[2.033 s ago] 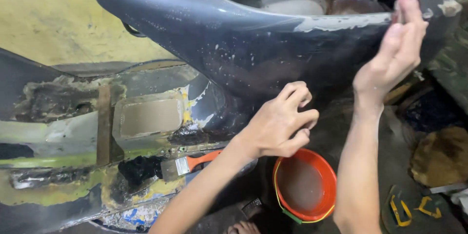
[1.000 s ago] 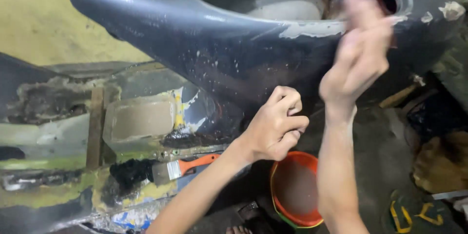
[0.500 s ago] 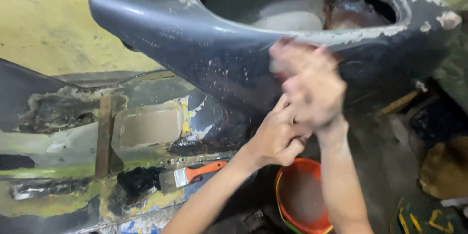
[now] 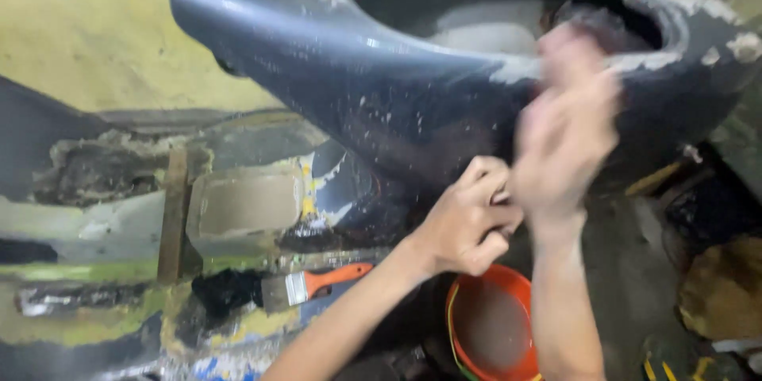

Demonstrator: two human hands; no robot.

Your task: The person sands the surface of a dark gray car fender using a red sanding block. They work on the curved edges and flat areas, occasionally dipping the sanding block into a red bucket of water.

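Orange bucket (image 4: pixel 494 332) below, dark blue-grey shell (image 4: pixel 413 103) above my hands.

Nearest me, an orange-handled brush (image 4: pixel 313 284) lies on the patched panel (image 4: pixel 238 206). My left hand (image 4: pixel 468 218) is curled into a fist against the shell's side; whether it grips anything, I cannot tell. Beyond it, my right hand (image 4: pixel 567 131) is open and blurred over the chipped rim.

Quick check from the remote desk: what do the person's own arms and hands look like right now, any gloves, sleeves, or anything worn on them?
Both forearms are bare, with no sleeves reaching into view. The left hand wears no glove, and no ring, watch or band shows on it or its wrist. The right hand is motion-blurred; it appears ungloved too, but small details such as rings cannot be made out. The right forearm looks dusted with pale specks.
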